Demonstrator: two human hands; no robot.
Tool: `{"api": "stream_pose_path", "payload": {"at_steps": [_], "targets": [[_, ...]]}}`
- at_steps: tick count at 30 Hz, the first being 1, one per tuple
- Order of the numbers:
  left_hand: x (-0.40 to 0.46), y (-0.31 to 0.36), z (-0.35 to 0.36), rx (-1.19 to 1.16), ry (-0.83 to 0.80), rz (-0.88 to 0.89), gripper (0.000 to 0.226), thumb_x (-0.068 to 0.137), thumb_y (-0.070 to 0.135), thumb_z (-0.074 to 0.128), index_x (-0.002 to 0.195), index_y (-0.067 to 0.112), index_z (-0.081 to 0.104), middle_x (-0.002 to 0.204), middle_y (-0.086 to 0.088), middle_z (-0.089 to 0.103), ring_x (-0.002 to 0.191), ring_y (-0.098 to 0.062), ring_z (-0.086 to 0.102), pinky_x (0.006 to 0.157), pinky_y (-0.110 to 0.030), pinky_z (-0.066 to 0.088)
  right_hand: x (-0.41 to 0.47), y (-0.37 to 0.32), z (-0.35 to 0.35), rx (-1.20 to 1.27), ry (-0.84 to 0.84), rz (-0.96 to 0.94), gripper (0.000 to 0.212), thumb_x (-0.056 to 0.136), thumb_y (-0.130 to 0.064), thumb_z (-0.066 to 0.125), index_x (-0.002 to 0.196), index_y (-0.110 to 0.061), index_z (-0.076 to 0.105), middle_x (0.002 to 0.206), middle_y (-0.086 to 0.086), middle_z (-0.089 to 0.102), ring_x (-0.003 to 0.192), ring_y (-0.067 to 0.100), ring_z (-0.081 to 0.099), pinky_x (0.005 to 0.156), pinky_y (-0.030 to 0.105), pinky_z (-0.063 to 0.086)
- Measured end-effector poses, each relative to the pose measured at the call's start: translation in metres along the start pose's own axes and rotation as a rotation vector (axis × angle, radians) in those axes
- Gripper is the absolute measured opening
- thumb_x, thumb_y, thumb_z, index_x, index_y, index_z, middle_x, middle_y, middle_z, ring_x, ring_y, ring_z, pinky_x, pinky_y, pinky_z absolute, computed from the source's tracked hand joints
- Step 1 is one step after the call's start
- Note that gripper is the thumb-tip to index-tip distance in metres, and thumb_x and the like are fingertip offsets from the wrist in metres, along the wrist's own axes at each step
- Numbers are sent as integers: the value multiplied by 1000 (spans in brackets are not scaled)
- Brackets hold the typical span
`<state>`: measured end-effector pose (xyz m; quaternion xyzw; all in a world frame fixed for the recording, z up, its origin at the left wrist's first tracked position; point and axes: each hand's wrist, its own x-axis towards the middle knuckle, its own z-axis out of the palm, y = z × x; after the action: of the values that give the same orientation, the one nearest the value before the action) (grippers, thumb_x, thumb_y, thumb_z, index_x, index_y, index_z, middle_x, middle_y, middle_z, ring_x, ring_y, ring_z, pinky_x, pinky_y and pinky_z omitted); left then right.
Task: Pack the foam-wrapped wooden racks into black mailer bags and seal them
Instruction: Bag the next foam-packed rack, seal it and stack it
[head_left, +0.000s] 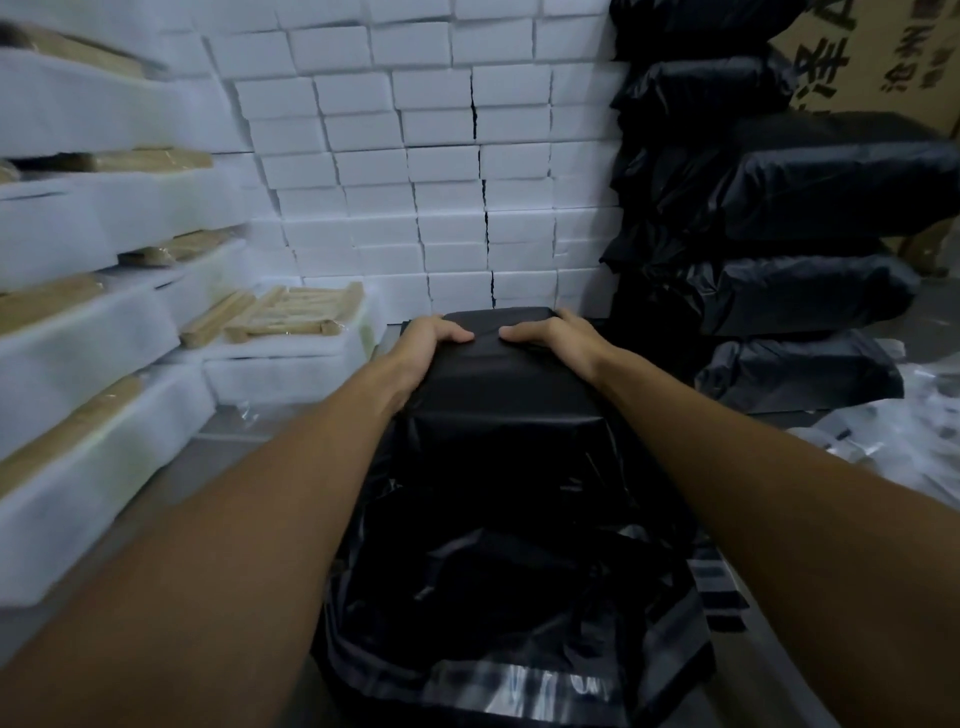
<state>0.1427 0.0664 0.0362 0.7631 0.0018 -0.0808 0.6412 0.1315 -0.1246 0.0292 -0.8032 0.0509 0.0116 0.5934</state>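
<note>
A black mailer bag with a boxy load inside lies lengthwise in front of me, its loose crumpled mouth near the bottom of the view. My left hand grips the bag's far left corner, thumb on top. My right hand grips the far right corner the same way. What is inside the bag is hidden. A bare wooden rack lies on white foam at the left.
Foam-wrapped racks are stacked along the left. White foam blocks form a wall behind. Filled black bags are piled at the right, with a cardboard box behind them and clear plastic beside them.
</note>
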Motion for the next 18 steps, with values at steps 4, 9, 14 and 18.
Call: {"api": "stream_pose_path", "payload": {"at_steps": [4, 9, 14, 18], "targets": [[-1, -4, 2, -64, -10, -12, 30, 80, 19, 55, 56, 16, 73, 60, -5, 68, 50, -17, 62, 48, -14, 46, 6, 12, -4, 111, -84, 95, 96, 47, -69, 80, 127, -17, 67, 122, 11, 70, 99, 31, 72, 100, 44, 53], [-3, -2, 3, -17, 9, 30, 43, 83, 16, 54, 41, 20, 62, 46, 0, 60, 36, -10, 54, 34, -9, 34, 14, 12, -7, 96, -75, 134, 100, 45, -75, 77, 126, -16, 67, 119, 13, 70, 102, 34, 70, 102, 44, 50], [-10, -2, 1, -19, -34, 26, 36, 85, 24, 55, 52, 21, 68, 51, -1, 65, 38, -8, 57, 33, -10, 35, 10, 11, -3, 158, -60, 110, 101, 50, -74, 72, 132, -14, 63, 125, 14, 67, 108, 33, 68, 106, 43, 48], [-13, -1, 5, -96, -50, 27, 31, 90, 18, 52, 62, 11, 66, 49, -3, 65, 37, -10, 58, 34, -11, 37, -7, 13, 0, 183, -60, 100, 102, 49, -68, 77, 132, -10, 63, 123, 12, 69, 105, 31, 70, 105, 42, 49]]}}
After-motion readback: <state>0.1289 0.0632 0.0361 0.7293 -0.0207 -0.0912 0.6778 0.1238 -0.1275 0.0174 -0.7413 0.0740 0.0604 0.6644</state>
